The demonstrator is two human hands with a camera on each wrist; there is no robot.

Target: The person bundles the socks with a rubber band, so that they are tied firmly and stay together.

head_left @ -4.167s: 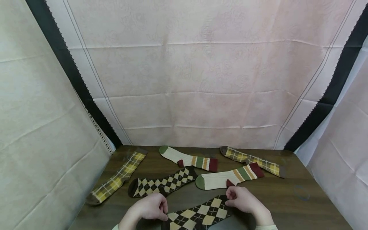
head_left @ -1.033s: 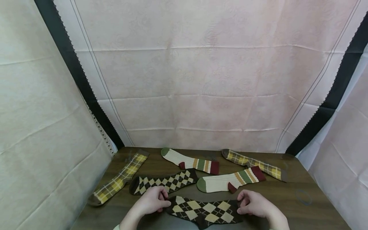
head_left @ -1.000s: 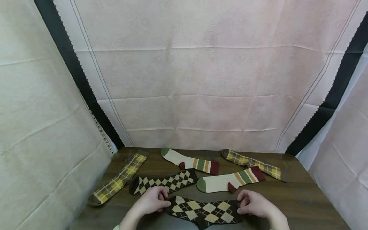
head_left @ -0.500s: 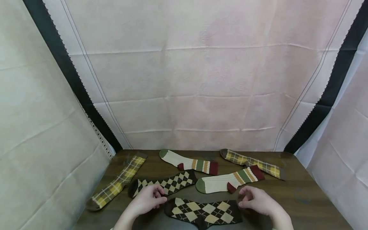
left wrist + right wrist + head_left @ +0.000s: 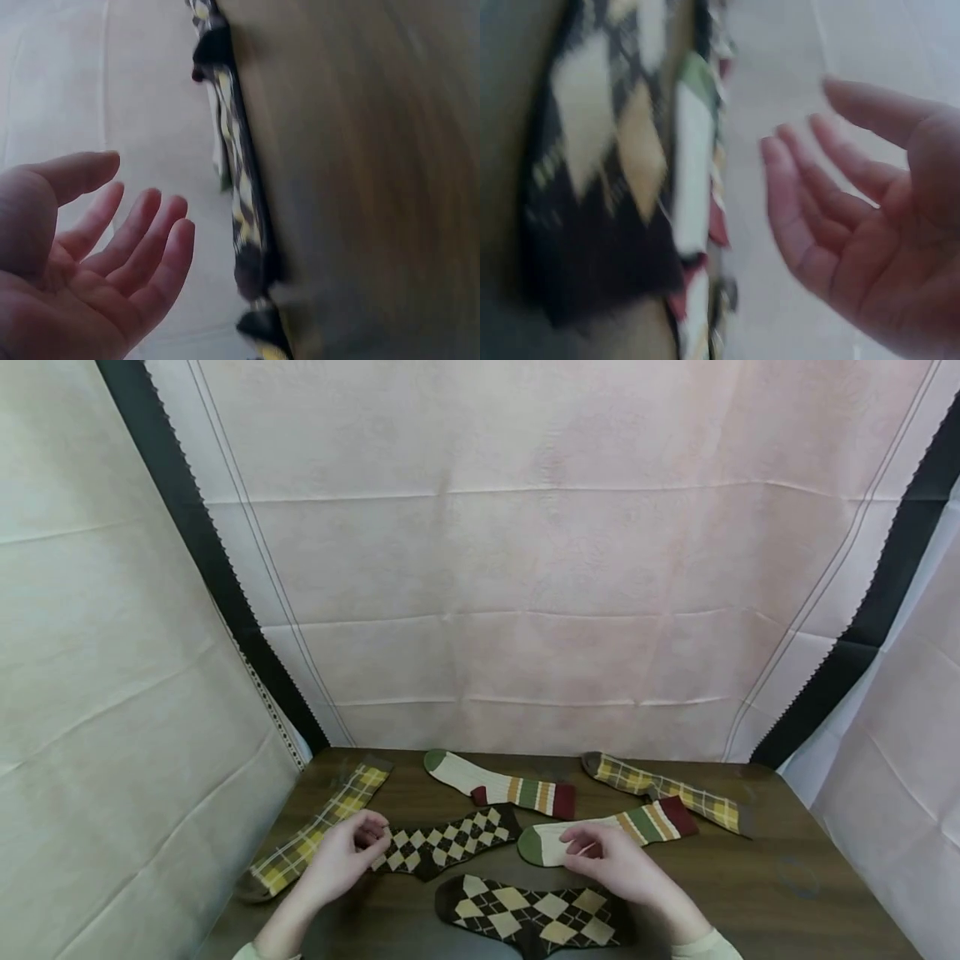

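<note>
A dark argyle sock (image 5: 536, 912) lies flat near the table's front, its toe to the left. My left hand (image 5: 347, 852) hovers by the toe end of the other argyle sock (image 5: 450, 843), hiding that toe. In the left wrist view the left fingers (image 5: 142, 247) are loosely bent with nothing in them. My right hand (image 5: 611, 860) is held over the nearer white striped sock (image 5: 651, 820) and covers its heel. The right wrist view shows the right fingers (image 5: 780, 165) relaxed and holding nothing.
A yellow plaid sock (image 5: 322, 827) lies slanted at the left, a second plaid sock (image 5: 675, 789) at the back right. Another white striped sock (image 5: 495, 783) lies at the back middle. Pale cloth walls (image 5: 525, 610) enclose the brown table (image 5: 810, 893).
The front argyle sock was straightened out, then both hands let go of it. Since then my left hand has moved left and up, my right hand left and up. The other socks stay put.
</note>
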